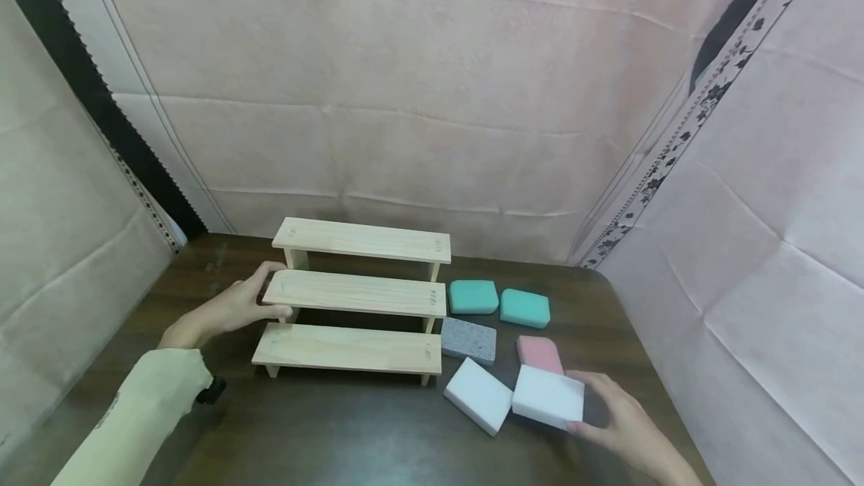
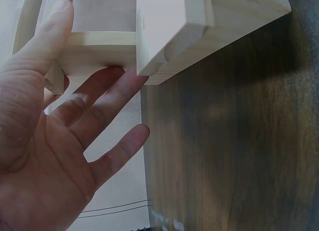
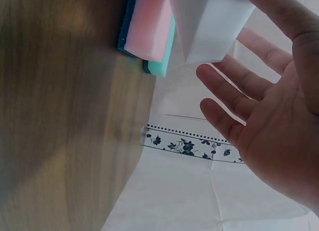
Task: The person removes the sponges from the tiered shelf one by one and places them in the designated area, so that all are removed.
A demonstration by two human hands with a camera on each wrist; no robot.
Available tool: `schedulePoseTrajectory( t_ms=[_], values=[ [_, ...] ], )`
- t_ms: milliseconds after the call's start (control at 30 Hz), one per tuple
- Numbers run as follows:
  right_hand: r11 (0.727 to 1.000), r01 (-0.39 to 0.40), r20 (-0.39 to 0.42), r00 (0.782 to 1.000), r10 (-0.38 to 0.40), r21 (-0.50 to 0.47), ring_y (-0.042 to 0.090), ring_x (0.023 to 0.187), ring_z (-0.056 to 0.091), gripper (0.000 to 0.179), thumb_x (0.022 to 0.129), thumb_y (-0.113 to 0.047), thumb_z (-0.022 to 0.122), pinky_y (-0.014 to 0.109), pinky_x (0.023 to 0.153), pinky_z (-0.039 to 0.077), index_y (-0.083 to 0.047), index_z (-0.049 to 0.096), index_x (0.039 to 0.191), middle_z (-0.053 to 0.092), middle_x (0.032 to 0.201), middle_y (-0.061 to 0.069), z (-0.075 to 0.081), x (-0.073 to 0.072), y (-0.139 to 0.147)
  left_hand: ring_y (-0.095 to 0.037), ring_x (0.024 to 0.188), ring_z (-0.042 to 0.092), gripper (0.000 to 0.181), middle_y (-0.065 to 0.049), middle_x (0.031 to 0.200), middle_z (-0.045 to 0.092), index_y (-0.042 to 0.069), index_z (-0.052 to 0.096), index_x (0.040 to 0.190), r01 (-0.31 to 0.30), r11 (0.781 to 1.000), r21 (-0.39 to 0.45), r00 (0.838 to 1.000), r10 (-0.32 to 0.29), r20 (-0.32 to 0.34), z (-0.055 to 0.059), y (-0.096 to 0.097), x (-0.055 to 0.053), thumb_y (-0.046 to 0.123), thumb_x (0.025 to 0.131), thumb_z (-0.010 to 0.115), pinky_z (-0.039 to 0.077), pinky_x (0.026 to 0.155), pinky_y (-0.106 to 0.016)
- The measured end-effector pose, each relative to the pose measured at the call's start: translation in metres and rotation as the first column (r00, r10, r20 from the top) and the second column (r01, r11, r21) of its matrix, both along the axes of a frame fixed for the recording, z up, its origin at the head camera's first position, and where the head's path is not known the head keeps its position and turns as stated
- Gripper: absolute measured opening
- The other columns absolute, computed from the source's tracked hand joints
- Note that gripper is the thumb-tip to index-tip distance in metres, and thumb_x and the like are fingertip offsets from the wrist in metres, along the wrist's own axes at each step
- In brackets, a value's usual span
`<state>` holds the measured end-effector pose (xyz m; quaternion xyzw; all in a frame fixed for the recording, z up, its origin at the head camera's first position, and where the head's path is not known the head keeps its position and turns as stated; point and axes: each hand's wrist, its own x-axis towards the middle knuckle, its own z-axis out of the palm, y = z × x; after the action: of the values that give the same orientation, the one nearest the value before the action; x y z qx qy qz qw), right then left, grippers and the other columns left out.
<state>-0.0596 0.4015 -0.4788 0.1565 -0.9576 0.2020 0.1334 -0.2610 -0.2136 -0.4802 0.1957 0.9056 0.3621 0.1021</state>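
A three-step wooden shelf (image 1: pixel 358 295) stands on the dark table (image 1: pixel 337 433). My left hand (image 1: pixel 259 295) rests at the left end of its middle step; in the left wrist view the hand (image 2: pixel 75 116) has straight fingers touching the shelf end (image 2: pixel 164 37). My right hand (image 1: pixel 607 403) lies open beside a white foam block (image 1: pixel 548 396), fingers against its right side. In the right wrist view the hand (image 3: pixel 259 91) is spread next to that white block (image 3: pixel 209 27), with a pink sponge (image 3: pixel 149 27) behind it.
A second white block (image 1: pixel 478 394), a grey sponge (image 1: pixel 469 340), a pink sponge (image 1: pixel 540 353) and two teal sponges (image 1: pixel 474 296) (image 1: pixel 525 308) lie right of the shelf. Pale fabric walls (image 1: pixel 432 96) close in the table at the back and both sides.
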Motion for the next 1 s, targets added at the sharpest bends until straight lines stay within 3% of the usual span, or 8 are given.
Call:
schedulePoseTrajectory(
  t_ms=[100, 333, 633, 733, 900, 1000],
  values=[
    [1.000, 0.003, 0.006, 1.000, -0.003, 0.001, 0.023, 0.109, 0.062, 0.071, 0.070, -0.036, 0.092, 0.045, 0.085, 0.053, -0.014, 0.062, 0.130, 0.065, 0.122, -0.005, 0.003, 0.002, 0.001, -0.050, 0.121, 0.053, 0.082, -0.032, 0.140, 0.049, 0.016, 0.021, 0.149, -0.001, 1.000, -0.008, 1.000, 0.001, -0.006, 0.000, -0.002, 0.001, 0.041, 0.091, 0.074, 0.046, 0.087, -0.064],
    [1.000, 0.026, 0.101, 0.995, -0.025, -0.013, 0.030, 0.112, 0.061, 0.070, 0.073, -0.040, 0.089, 0.053, 0.085, 0.051, -0.016, 0.060, 0.132, 0.064, 0.125, -0.002, 0.006, 0.007, 0.005, -0.050, 0.121, 0.053, 0.082, -0.032, 0.139, 0.050, 0.016, 0.021, 0.149, 0.006, 1.000, -0.003, 1.000, -0.006, -0.008, 0.003, -0.003, 0.001, 0.041, 0.091, 0.074, 0.047, 0.087, -0.064],
    [0.999, -0.006, 0.107, 0.994, 0.011, -0.046, 0.038, 0.112, 0.061, 0.071, 0.074, -0.038, 0.089, 0.060, 0.084, 0.050, -0.015, 0.058, 0.133, 0.064, 0.126, 0.002, 0.002, 0.015, 0.010, -0.048, 0.119, 0.055, 0.081, -0.032, 0.136, 0.052, 0.013, 0.022, 0.148, 0.001, 1.000, -0.015, 1.000, -0.001, -0.027, 0.003, -0.005, 0.002, 0.039, 0.091, 0.074, 0.048, 0.086, -0.061],
    [0.998, -0.005, 0.123, 0.992, 0.012, -0.057, 0.034, 0.114, 0.061, 0.071, 0.074, -0.037, 0.089, 0.058, 0.085, 0.051, -0.017, 0.058, 0.134, 0.064, 0.127, 0.000, -0.002, 0.017, 0.012, -0.049, 0.120, 0.054, 0.083, -0.032, 0.137, 0.051, 0.014, 0.022, 0.148, -0.001, 1.000, -0.023, 1.000, 0.001, -0.024, 0.004, -0.004, 0.002, 0.041, 0.091, 0.074, 0.048, 0.086, -0.062],
    [0.998, 0.000, 0.131, 0.991, 0.008, -0.059, 0.020, 0.114, 0.061, 0.069, 0.073, -0.039, 0.089, 0.042, 0.088, 0.052, -0.019, 0.060, 0.132, 0.064, 0.127, -0.003, -0.014, 0.016, 0.013, -0.049, 0.121, 0.054, 0.082, -0.032, 0.138, 0.050, 0.015, 0.022, 0.148, 0.005, 1.000, -0.016, 1.000, -0.006, -0.021, 0.002, -0.002, 0.002, 0.041, 0.091, 0.074, 0.048, 0.086, -0.063],
    [0.998, -0.002, 0.149, 0.989, 0.011, -0.061, 0.020, 0.115, 0.060, 0.068, 0.074, -0.040, 0.088, 0.037, 0.088, 0.051, -0.019, 0.060, 0.132, 0.064, 0.128, -0.002, -0.022, 0.016, 0.014, -0.048, 0.121, 0.054, 0.080, -0.031, 0.138, 0.050, 0.014, 0.023, 0.148, 0.014, 1.000, 0.005, 1.000, -0.014, -0.023, 0.001, 0.000, 0.001, 0.038, 0.091, 0.075, 0.047, 0.087, -0.063]
  ],
)
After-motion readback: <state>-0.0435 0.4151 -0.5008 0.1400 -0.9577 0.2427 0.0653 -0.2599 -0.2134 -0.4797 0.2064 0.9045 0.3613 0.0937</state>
